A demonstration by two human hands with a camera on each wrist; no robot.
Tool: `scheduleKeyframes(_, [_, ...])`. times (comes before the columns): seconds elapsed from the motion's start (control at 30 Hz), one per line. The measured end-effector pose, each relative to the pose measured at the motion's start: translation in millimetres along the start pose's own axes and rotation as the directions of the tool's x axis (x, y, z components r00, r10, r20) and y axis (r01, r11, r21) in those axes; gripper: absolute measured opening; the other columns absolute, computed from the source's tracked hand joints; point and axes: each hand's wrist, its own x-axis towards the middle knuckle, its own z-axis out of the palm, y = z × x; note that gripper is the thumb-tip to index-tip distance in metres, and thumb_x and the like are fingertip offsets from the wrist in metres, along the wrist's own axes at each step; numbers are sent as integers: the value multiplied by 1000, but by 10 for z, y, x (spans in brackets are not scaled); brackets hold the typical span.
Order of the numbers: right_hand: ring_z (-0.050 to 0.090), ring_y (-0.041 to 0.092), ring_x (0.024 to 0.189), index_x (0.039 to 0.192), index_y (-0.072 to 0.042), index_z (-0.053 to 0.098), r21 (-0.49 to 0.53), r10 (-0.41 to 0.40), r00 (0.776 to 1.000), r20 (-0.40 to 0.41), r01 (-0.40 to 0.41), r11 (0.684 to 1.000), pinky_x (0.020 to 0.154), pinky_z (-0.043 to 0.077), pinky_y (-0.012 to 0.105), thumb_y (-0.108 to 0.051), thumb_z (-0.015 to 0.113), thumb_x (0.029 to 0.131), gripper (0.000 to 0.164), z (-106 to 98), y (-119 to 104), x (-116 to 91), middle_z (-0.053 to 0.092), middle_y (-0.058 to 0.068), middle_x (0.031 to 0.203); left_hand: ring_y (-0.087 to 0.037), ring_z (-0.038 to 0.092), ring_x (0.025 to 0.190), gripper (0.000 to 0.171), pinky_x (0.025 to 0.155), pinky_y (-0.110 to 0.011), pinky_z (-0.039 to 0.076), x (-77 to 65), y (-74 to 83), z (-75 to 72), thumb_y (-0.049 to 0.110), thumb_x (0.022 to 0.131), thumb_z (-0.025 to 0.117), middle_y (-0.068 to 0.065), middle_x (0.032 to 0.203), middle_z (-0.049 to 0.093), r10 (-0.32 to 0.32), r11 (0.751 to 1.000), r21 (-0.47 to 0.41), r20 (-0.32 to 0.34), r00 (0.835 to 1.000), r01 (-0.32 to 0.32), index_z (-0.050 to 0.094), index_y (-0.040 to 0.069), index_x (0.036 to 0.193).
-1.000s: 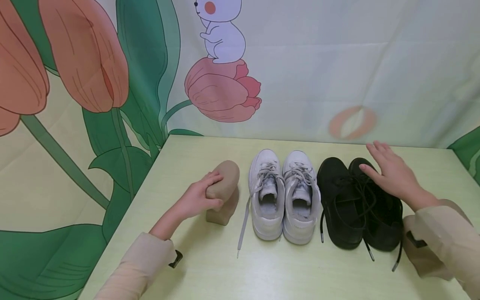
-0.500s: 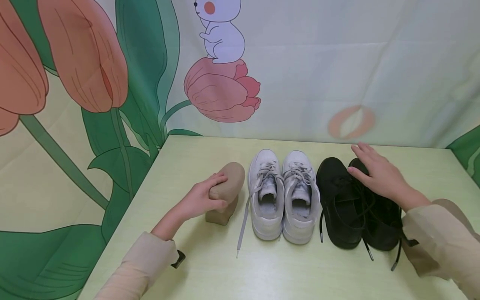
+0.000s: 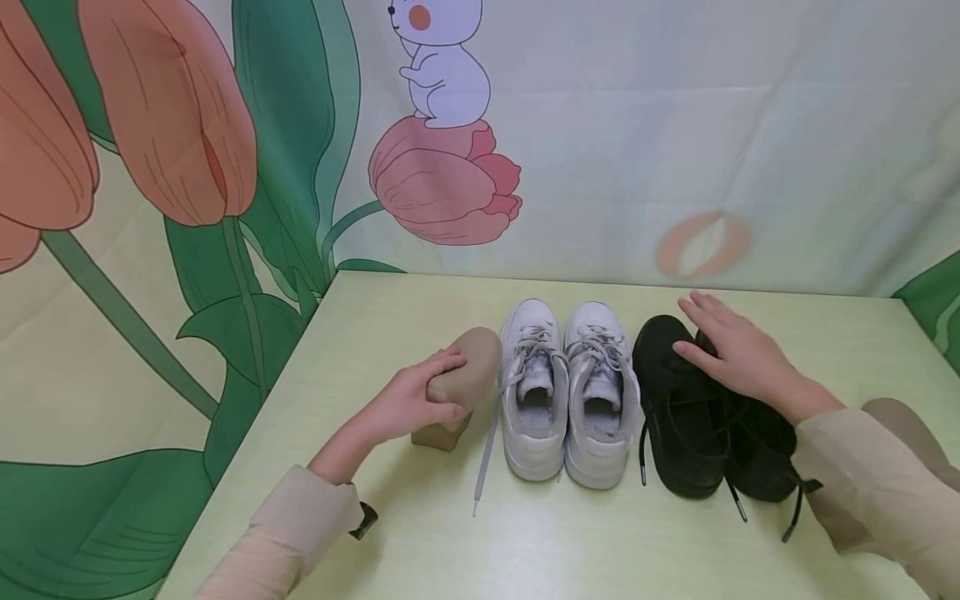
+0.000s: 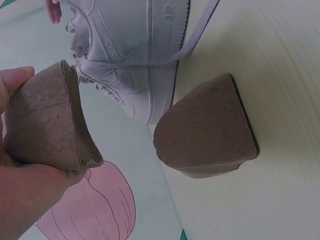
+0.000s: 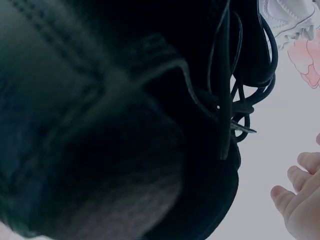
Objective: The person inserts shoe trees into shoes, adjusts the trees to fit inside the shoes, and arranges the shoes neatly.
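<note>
My left hand [image 3: 408, 402] grips a brown molded-pulp shoe insert [image 3: 477, 362] between thumb and fingers. In the left wrist view, that insert's hollow end faces the camera. A second brown shoe insert [image 4: 207, 127] rests on the table below it. Just right stands a pair of white lace-up sneakers, the left sneaker [image 3: 534, 450] with a lace trailing onto the table. With fingers extended, my right hand [image 3: 738, 354] is above a pair of black lace-up shoes. It partly hides the right black shoe [image 3: 765, 458]; the left black shoe [image 3: 678, 450] shows more fully. Contact there cannot be told.
More brown inserts, one [image 3: 903, 429] behind the right sleeve and another [image 3: 847, 521] below it, lie at the table's right. A printed cloth backdrop [image 3: 600, 150] hangs behind the pale table [image 3: 465, 558]. Black laces hang loose near the heels.
My left hand has carried the held insert to the right, toward the white sneakers. My right hand has moved left over the black shoes. The shoes have stayed put.
</note>
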Motion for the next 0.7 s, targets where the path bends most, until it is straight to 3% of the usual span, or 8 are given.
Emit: scheduleKeyframes(0.7, [19, 34, 136, 140, -9, 27, -18, -61, 998, 14, 61, 998, 103, 22, 54, -44, 49, 88, 66, 97, -146, 63, 23, 16, 147, -26, 10, 139, 66, 109, -45, 18, 27, 65, 49, 10, 76, 65, -5, 149, 21, 15, 999, 38, 6, 1000, -16, 37, 8, 136])
